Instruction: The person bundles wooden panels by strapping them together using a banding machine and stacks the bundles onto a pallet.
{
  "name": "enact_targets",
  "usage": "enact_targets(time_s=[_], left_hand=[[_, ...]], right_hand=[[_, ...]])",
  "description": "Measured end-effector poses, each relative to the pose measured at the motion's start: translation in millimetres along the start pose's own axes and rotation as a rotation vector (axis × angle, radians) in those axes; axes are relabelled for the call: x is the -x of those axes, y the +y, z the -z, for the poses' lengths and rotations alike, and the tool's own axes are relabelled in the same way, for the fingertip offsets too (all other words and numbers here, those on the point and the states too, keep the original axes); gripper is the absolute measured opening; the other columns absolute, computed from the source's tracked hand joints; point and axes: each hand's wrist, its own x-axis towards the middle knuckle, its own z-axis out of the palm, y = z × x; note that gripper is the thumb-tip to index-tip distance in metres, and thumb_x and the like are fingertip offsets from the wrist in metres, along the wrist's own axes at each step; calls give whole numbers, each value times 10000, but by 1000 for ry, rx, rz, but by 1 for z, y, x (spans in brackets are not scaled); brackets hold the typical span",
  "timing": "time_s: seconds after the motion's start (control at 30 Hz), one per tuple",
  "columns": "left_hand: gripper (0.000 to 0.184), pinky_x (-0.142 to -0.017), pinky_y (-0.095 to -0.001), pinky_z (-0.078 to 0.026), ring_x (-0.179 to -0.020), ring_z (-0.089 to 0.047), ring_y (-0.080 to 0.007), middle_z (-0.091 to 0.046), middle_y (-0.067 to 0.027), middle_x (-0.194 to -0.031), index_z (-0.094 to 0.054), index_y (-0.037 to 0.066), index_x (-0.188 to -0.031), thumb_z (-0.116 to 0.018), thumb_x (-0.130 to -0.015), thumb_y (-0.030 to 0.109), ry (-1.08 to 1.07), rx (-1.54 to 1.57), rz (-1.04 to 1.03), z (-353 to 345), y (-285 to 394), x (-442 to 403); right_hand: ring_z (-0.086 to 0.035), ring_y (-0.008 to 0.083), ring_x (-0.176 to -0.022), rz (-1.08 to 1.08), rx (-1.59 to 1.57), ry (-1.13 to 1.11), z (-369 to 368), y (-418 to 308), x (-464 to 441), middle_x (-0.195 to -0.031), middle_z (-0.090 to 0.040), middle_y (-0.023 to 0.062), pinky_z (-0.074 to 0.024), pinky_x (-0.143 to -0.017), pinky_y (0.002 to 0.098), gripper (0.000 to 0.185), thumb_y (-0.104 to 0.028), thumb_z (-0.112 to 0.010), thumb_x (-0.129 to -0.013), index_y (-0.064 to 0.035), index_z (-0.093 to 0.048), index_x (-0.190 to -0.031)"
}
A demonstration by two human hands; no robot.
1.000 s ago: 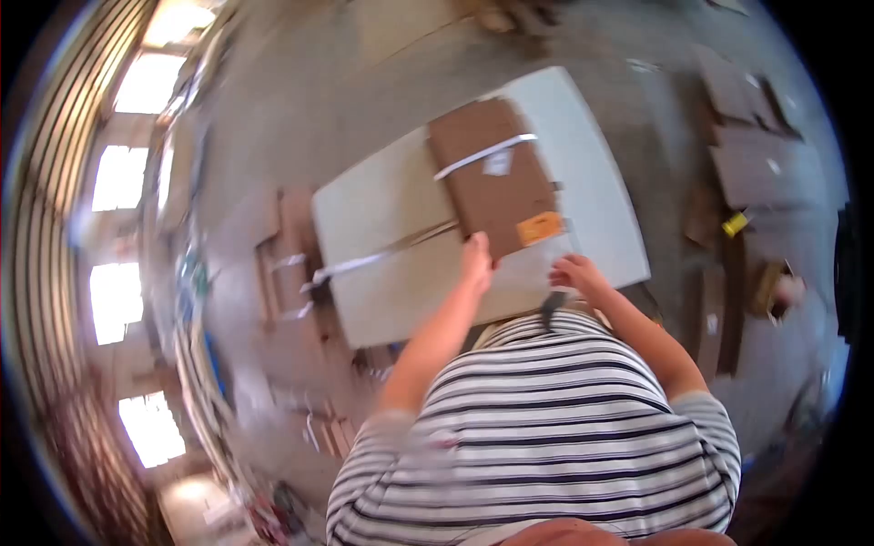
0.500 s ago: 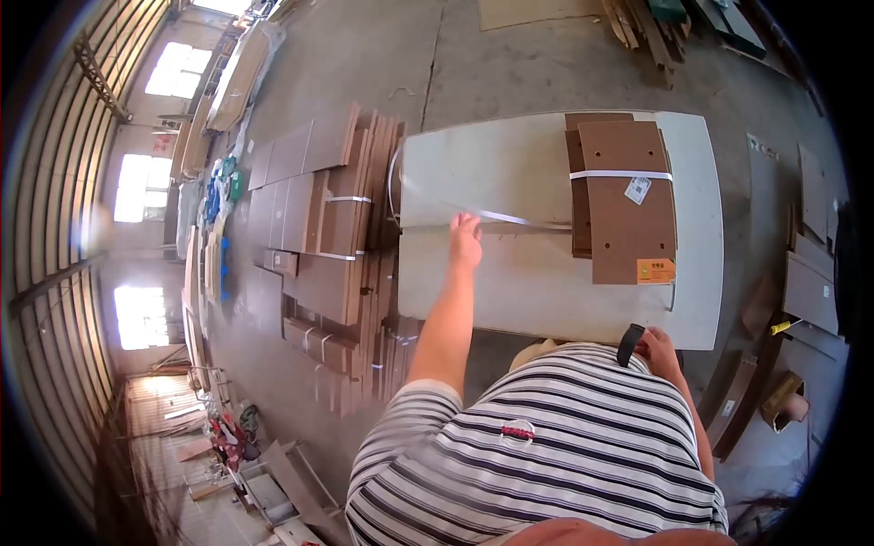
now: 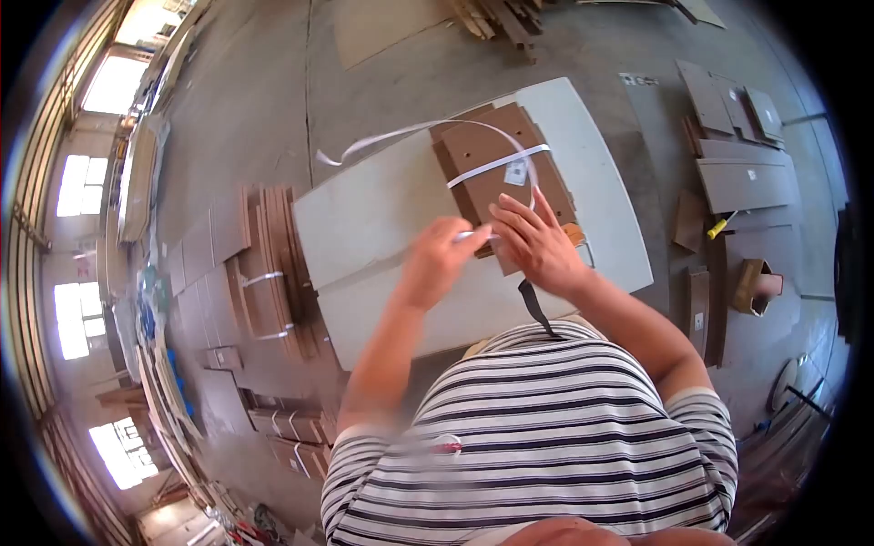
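My left hand (image 3: 437, 259) is closed on a white strap (image 3: 531, 168), pinching a short length at the left edge of the brown panel stack (image 3: 487, 150). Beside it, my right hand (image 3: 542, 244) lies over the lower part of the stack with its fingers stretched out, next to the same strap. A free length of strap arcs up across the panels and off to the left. Another white band (image 3: 496, 166) runs around the stack near a white label (image 3: 516, 173). An orange label (image 3: 574, 234) shows partly behind my right hand. The panels rest on a white table (image 3: 364, 218).
Strapped brown panels (image 3: 269, 273) are piled left of the table. On the right lie more boards (image 3: 742, 182), a yellow-handled tool (image 3: 721, 225) and an open cardboard box (image 3: 756, 287). A black strap (image 3: 537, 309) hangs at my waist. Wood strips (image 3: 492, 18) lie at the far side.
My left hand has come right to the panels, gripping the strap, whose free end now loops in the air. My right hand has risen from my waist onto the stack. The view has turned.
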Motion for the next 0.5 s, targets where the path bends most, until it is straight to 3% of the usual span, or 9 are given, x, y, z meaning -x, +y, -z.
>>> enact_targets(time_s=[0.03,0.1,0.17,0.3,0.37,0.4,0.43,0.5], left_hand=[[490,-649,-301,-477,-739,-558,-202,-570,-74,-833,-563,110,-1196,-494,-749,-80,4,93,96,16,7,0],[462,-645,-279,-462,-727,-544,-172,-582,-105,-852,-559,74,-1190,-473,-763,-80,304,232,217,45,14,-2],[414,-642,-263,-450,-727,-525,-144,-604,-120,-932,-554,31,-1171,-450,-783,-72,312,161,398,73,23,3],[459,-511,-205,-361,-604,-403,-61,-542,-48,-871,-463,-14,-1235,-413,-783,-79,838,204,602,120,41,-3],[467,-509,-211,-339,-604,-405,-63,-525,-38,-840,-430,-35,-1250,-428,-784,-74,1085,202,505,157,54,-16],[464,-528,-206,-331,-631,-425,-78,-525,-37,-859,-440,-33,-1236,-442,-773,-56,1106,275,474,177,48,-10],[461,-548,-202,-323,-658,-445,-94,-524,-36,-878,-449,-31,-1222,-456,-761,-38,1125,349,442,193,44,-4],[459,-571,-213,-332,-678,-449,-101,-526,-48,-889,-444,-24,-1229,-462,-770,-39,1089,340,391,210,48,-4]], right_hand=[[-513,236,-1128,-11,11,10,-3,20,5,-1049,-600,95,-202,-1078,506,254,-91,-553,-796,-64,-567,-1048],[-528,218,-1104,-82,35,-274,-8,71,28,-1016,-606,69,-186,-1085,501,145,-122,-515,-819,-83,-571,-947],[-536,208,-1088,-106,91,-208,-9,108,49,-996,-607,61,-206,-1077,498,113,-117,-503,-819,-85,-563,-910],[-556,206,-1047,-227,254,-40,8,176,84,-973,-612,62,-290,-1038,466,100,-99,-485,-811,-86,-557,-880],[-568,229,-1021,-379,294,27,14,208,102,-977,-616,78,-361,-985,447,109,-84,-483,-802,-84,-562,-878],[-597,299,-913,-521,248,-57,33,210,100,-919,-628,116,-456,-849,428,124,-97,-489,-824,-74,-574,-912],[-597,299,-913,-532,248,-55,43,208,102,-919,-628,116,-456,-849,428,124,-97,-489,-824,-74,-574,-912],[-603,357,-791,-780,176,203,54,207,103,-832,-628,153,-483,-712,440,132,-139,-492,-860,-57,-570,-929]])
